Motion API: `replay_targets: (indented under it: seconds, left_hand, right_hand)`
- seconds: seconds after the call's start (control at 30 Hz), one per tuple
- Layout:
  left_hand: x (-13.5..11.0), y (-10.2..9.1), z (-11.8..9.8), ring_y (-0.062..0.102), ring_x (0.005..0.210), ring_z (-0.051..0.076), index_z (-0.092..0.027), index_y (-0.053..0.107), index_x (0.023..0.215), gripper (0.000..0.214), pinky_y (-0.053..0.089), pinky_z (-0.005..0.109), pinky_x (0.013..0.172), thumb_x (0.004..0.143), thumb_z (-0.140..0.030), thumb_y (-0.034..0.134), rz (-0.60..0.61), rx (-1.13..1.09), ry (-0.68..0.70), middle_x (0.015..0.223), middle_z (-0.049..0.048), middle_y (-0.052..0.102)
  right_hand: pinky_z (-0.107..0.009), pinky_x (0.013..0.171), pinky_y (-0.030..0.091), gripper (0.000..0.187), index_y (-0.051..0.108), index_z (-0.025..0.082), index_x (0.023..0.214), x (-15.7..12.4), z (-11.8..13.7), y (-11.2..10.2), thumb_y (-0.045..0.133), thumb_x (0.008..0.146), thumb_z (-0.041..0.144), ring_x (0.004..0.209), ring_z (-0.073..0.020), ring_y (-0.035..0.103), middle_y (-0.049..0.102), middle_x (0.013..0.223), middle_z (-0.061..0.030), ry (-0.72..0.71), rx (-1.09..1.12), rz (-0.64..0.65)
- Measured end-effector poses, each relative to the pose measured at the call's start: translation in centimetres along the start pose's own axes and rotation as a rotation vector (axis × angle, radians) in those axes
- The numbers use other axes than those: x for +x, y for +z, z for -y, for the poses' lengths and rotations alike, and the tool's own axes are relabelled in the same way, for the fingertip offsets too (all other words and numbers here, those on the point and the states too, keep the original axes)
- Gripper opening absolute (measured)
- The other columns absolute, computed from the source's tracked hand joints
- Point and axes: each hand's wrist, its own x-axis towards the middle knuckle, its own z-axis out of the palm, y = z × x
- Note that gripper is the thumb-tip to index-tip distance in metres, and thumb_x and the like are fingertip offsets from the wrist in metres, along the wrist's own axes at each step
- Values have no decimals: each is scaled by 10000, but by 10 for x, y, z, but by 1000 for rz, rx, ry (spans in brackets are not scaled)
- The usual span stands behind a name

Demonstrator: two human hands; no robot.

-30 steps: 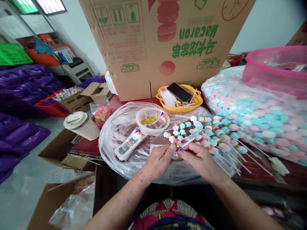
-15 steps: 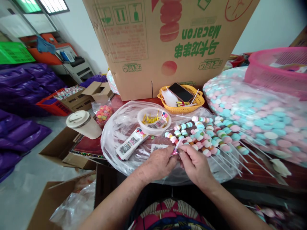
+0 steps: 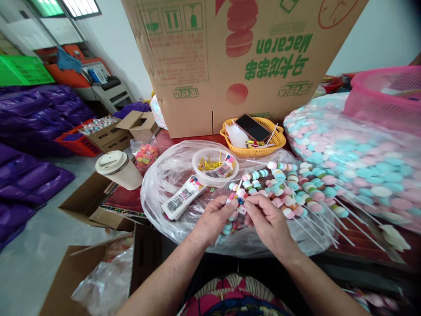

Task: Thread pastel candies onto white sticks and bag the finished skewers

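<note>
Between my two hands is a bagged marshmallow skewer [image 3: 226, 227], its pink and blue pieces showing below and its white stick poking up. My left hand [image 3: 213, 219] pinches the bag's printed upper part from the left. From the right, the fingertips of my right hand [image 3: 268, 221] are closed on the same part. Just beyond lies a heap of unwrapped marshmallow skewers [image 3: 292, 188], sticks pointing right. Left of my hands is a stack of printed cards or bags [image 3: 183, 198]. Behind it stands a round plastic bowl [image 3: 215, 181] with gold twist ties [image 3: 211, 163].
Crumpled clear plastic [image 3: 158, 188] covers the red table. Behind are a yellow basket [image 3: 253, 151] holding a phone and a large carton [image 3: 197, 105]. A lidded cup [image 3: 123, 173] stands left. A big bag of marshmallows [image 3: 371, 175] and a pink basket [image 3: 365, 101] are right.
The marshmallow pieces have come into view below my hands, and more of the printed part shows between my fingers. The whole view has shifted slightly, with things sitting further right.
</note>
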Motion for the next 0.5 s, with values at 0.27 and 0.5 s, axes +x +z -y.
replay_targets:
  seconds: [0.27,0.5]
  left_hand:
    - [-1,-4,-21,479,551,94,-145,503,589,506,412,229,557,762,-616,570,178,251,15,595,-8,515]
    - [1,-1,-16,502,620,124,-146,683,1018,486,435,270,668,871,-548,451,195,463,119,653,9,564]
  right_hand:
    - [-266,710,472,124,598,227,995,8,22,-29,532,893,248,874,-149,569,571,1019,-51,-333,-171,193]
    - [-306,776,443,142,563,184,773,7,16,-31,485,886,147,902,-170,529,546,929,-60,-441,-473,313]
